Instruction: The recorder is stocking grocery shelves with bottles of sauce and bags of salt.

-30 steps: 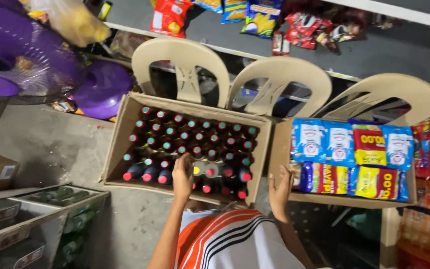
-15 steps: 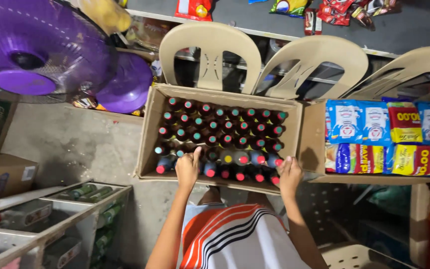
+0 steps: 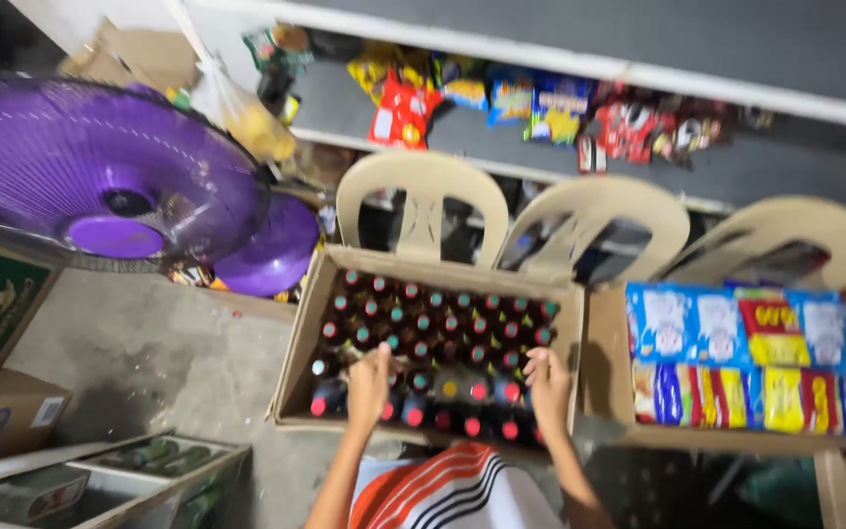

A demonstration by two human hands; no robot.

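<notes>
An open cardboard box [image 3: 298,364] sits on a beige plastic chair [image 3: 421,196] and holds several dark bottles [image 3: 447,333] with red, teal and yellow caps. My left hand [image 3: 369,384] lies over the bottle tops in the near left part of the box, fingers curled. Over the near right rows, close to the front wall, is my right hand [image 3: 548,387]. The frame is blurred, so I cannot tell whether either hand grips a bottle. My orange and white striped shirt [image 3: 457,490] shows at the bottom.
A second cardboard box [image 3: 602,377] of blue, red and yellow packets [image 3: 736,362] stands to the right on another chair [image 3: 780,240]. A purple fan [image 3: 110,186] is at left above cartons [image 3: 2,411]. Grey crates [image 3: 149,470] sit lower left. Snack packets [image 3: 540,108] hang behind.
Both hands have moved from the box's near edge further in over the bottles. The view has shifted down and to the right, bringing the shelf of snacks into sight.
</notes>
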